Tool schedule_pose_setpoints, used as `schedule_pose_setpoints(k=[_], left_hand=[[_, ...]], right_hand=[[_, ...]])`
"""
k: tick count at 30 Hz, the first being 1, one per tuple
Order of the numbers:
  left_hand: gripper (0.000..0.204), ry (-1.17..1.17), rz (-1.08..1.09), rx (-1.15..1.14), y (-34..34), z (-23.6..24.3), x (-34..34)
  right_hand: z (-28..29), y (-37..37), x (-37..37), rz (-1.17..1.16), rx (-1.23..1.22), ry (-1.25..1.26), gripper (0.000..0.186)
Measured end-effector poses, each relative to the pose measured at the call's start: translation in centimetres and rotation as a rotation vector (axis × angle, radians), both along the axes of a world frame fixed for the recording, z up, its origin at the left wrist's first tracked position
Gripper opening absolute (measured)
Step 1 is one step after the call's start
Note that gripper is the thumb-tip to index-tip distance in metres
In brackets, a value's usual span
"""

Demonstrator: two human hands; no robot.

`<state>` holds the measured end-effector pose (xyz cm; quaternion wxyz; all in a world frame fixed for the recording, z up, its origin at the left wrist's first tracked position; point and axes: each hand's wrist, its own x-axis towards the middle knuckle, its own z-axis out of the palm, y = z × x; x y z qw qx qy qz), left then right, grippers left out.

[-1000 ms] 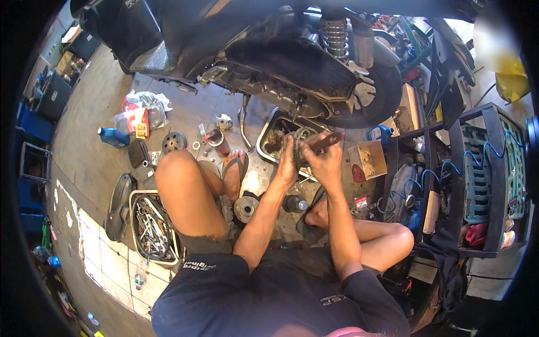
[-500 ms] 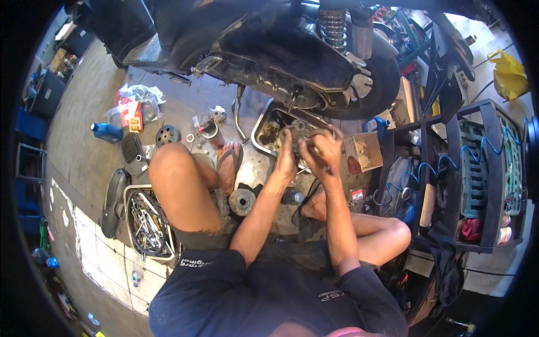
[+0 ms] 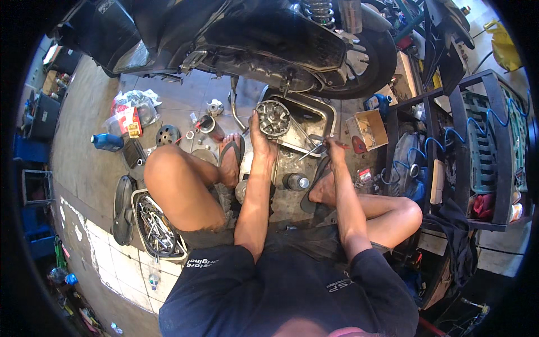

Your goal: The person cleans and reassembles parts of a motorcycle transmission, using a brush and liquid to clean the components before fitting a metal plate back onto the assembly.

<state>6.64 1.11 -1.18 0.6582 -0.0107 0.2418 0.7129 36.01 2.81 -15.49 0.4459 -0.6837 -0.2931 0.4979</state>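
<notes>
My left hand (image 3: 261, 145) is closed on the edge of a round metal clutch assembly (image 3: 273, 119), its open, spoked face turned up toward me. It is held over the left side of a light-rimmed tray (image 3: 332, 115) with a dark, wet inside. Off to the right, my right hand (image 3: 337, 149) grips a slender metal hand tool (image 3: 307, 155), whose shaft points left and toward me. The tool's exact kind is hard to make out. Between my feet stands a dark cylindrical bottle or can (image 3: 296, 181) with a pale top.
A scooter (image 3: 252, 56) stands at the far side, its rear wheel (image 3: 370, 64) on the right. Left lie a blue bottle (image 3: 106, 142), round metal parts (image 3: 167, 135) and a tray of tools (image 3: 136, 196). At right are an open cardboard box (image 3: 370, 129) and a dark rack (image 3: 457, 140).
My hands were together over the tray at the clutch assembly. Now they are apart: the left has brought it left, face up, and the right has moved nearer me, a tool now showing in it.
</notes>
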Motion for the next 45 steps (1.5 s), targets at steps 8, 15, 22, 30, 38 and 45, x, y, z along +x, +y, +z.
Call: schedule_pose_setpoints(k=[8, 15, 22, 30, 38, 45], left_hand=[[0.037, -0.032, -0.001, -0.036, -0.7, -4.2, -2.3], [0.038, 0.157, -0.060, -0.048, -0.4, -1.1, 1.7], [0.040, 0.210, -0.033, -0.069, 0.0, -3.3, 0.0], [0.045, 0.246, -0.032, -0.124, -0.5, -1.8, 1.0], [0.047, 0.075, -0.083, -0.113, -0.2, -2.0, 2.0], [0.040, 0.141, -0.031, -0.121, -0.8, -1.7, 1.8]], right_hand=[[1.8, -4.0, -4.9, 0.235, -0.089, 0.141, 0.039], [0.3, -4.5, -0.7, 0.745, -0.005, -0.554, 0.073], [7.4, 0.5, 4.4, 1.378, -0.152, -1.085, 0.079], [19.2, 3.4, 18.7, 1.615, -0.108, -1.059, 0.051], [7.6, -6.9, 16.8, 1.471, -0.194, -1.534, 0.065], [3.9, -8.2, 17.0, 1.436, -0.190, -1.469, 0.069]])
